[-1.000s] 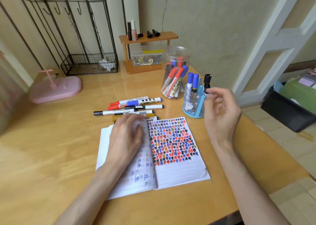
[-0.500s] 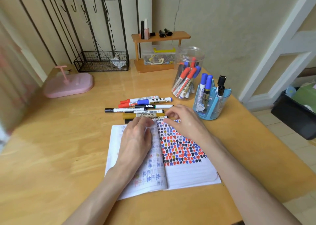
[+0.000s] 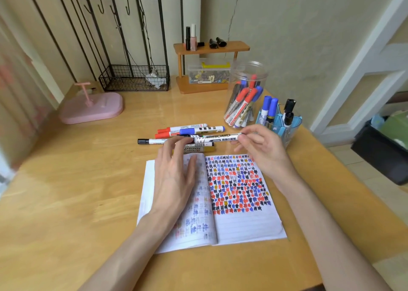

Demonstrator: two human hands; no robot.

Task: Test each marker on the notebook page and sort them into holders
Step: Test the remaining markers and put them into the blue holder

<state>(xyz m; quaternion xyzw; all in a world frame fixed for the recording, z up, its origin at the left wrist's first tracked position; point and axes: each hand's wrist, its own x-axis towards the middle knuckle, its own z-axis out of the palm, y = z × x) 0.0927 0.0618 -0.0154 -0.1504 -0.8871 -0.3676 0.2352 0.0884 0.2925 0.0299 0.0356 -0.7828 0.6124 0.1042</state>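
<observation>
An open notebook [image 3: 242, 224] lies on the wooden table, its right page covered in red, blue and black test marks. My right hand [image 3: 262, 149] pinches one end of a white whiteboard marker [image 3: 217, 138], held level just above the notebook's top edge. My left hand [image 3: 174, 171] lies over the left page, its fingertips reaching the marker's black-capped end. Several loose markers [image 3: 192, 130] lie behind the notebook. A clear plastic jar [image 3: 246, 76] and a blue pen holder [image 3: 291, 125], both with markers in them, stand at the right.
A pink tray [image 3: 95, 109] sits at the back left, a black wire basket [image 3: 134, 78] and a small wooden shelf [image 3: 212, 47] with bottles and a box of clips at the back. The table's right edge drops to a tiled floor with a dark bin [image 3: 384, 151].
My right hand came back from the blue holder, reached the loose markers and now lifts a whiteboard marker. My left hand's fingertips moved up to its capped end.
</observation>
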